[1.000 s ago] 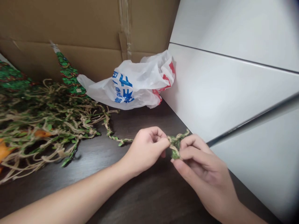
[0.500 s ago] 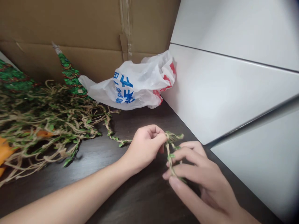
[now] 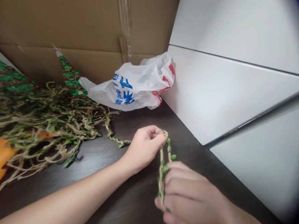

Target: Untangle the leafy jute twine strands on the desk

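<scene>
A length of leafy twine garland, tan cord with small green leaves, hangs doubled between my hands. My left hand pinches its upper end, fingers closed; from the other side of that hand the cord runs left over the table to the pile. Lower and to the right, my right hand is closed round the garland, slightly blurred, its fingertips at the bottom of the strands. A large tangled pile of the same leafy twine lies at the left.
A white plastic bag with blue and red print lies behind my hands, against a cardboard box. Green tinsel trees stand by the pile, with an orange piece under it. White panels border the dark table.
My right hand has moved down and closed round the garland, drawing it into longer, straighter strands. My left hand has stayed nearly still.
</scene>
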The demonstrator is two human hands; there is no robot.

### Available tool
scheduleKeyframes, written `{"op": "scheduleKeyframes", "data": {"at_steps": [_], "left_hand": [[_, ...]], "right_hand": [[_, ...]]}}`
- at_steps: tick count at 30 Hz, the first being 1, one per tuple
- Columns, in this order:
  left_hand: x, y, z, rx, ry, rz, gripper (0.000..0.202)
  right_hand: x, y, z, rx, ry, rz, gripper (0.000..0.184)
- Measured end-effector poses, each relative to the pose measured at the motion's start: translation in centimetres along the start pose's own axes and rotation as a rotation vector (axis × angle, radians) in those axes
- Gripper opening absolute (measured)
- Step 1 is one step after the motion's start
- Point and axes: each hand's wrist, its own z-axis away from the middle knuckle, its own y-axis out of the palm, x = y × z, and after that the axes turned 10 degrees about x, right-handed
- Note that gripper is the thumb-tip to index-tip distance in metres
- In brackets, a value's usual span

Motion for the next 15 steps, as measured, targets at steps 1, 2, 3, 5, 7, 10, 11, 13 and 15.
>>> {"op": "scheduleKeyframes", "data": {"at_steps": [1,2,3,5,7,10,11,13,15], "left_hand": [[0.04,-0.04,-0.01,0.005,-0.002,-0.005,0.017],[0.09,-0.07,-0.01,0.012,-0.003,-0.011,0.017],[0.14,-0.09,-0.01,0.016,-0.001,-0.018,0.018],[0.20,-0.12,-0.02,0.014,0.005,-0.024,0.018],[0.20,-0.12,-0.06,-0.002,0.005,-0.031,0.016],[0.17,-0.12,-0.16,-0.038,0.003,-0.042,0.012],[0.17,-0.12,-0.19,-0.049,0.005,-0.042,0.012],[0.21,-0.12,-0.24,-0.063,0.010,-0.042,0.013],[0.32,-0.13,-0.28,-0.077,0.014,-0.044,0.014]], "right_hand": [[0.11,0.16,0.12,0.005,-0.013,-0.003,0.015],[0.24,0.30,0.24,-0.032,0.045,-0.002,0.013],[0.38,0.43,0.38,-0.081,0.148,0.002,0.016],[0.63,0.57,0.60,-0.115,0.305,0.010,0.024],[0.83,0.53,0.70,-0.084,0.325,0.031,0.024],[0.99,0.25,0.58,0.081,0.233,0.005,0.025],[1.00,0.19,0.52,0.120,0.182,-0.039,0.019],[0.95,0.28,0.52,0.181,0.219,-0.164,0.011],[0.84,0.75,0.74,0.239,0.220,-0.271,0.013]]}}
